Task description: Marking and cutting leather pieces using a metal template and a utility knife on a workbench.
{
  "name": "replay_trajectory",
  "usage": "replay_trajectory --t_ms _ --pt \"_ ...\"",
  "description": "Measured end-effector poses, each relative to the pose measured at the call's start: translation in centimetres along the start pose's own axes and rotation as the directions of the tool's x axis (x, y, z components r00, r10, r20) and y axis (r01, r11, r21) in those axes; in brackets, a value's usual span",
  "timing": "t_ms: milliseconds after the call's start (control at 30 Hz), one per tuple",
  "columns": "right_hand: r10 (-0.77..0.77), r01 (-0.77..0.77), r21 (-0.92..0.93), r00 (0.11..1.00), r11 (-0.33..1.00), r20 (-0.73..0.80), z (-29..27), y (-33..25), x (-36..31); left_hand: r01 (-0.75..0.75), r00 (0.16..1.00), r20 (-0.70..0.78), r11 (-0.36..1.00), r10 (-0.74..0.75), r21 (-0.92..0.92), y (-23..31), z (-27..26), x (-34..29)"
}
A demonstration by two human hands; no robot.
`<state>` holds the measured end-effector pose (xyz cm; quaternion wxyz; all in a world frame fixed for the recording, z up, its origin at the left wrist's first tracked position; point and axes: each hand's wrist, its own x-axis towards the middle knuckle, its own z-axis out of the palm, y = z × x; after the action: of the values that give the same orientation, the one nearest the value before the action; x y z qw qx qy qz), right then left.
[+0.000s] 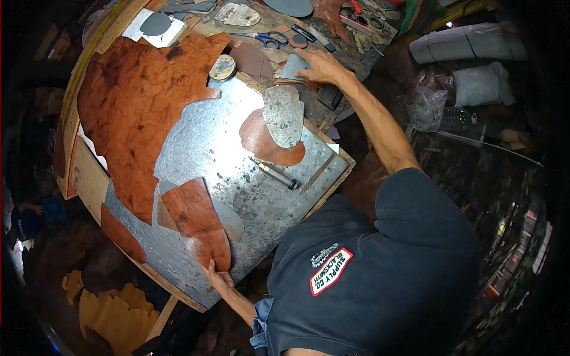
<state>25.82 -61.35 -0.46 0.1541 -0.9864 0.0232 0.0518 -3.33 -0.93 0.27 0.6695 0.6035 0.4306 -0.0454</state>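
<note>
My left hand (218, 277) grips the lower end of a long brown leather piece (200, 219) at the front edge of the metal-topped table (273, 219). Its thumb lies over the leather. Stretched to the far right, my right hand (323, 66) has its fingers and thumb at a flat grey-blue piece (292, 67), seemingly pinching its right edge. A pen-like tool with a black end (276, 174) lies on the metal. Beside it, a mottled grey sole-shaped template (283, 115) partly covers a rounded brown leather piece (258, 139).
A large brown hide (139, 113) spreads over the table's left. Near its right edge stands a round tin (222, 67). Blue-handled scissors (267, 39), a cutter (320, 38) and scraps crowd the far side. Yellowish leather (119, 314) lies below, at the left.
</note>
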Motion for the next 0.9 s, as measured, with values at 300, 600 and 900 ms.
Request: replay_trajectory --t_ms 300,600,900 --pt "-0.014 -0.034 0.333 0.99 0.942 0.142 -1.9 1.0 2.5 0.11 0.993 -0.059 0.966 -0.099 0.233 1.7 0.4 -1.2" --pt "-0.013 -0.018 0.632 0.999 0.775 0.043 -7.2 -8.4 -0.9 -0.306 0.651 -0.134 0.42 0.747 0.854 2.9 -4.6 -0.7" --pt "-0.792 0.774 0.227 0.61 0.591 -0.016 3.8 -31.0 -4.2 -0.796 0.593 0.339 0.595 0.731 0.109 11.7 22.2 3.9"
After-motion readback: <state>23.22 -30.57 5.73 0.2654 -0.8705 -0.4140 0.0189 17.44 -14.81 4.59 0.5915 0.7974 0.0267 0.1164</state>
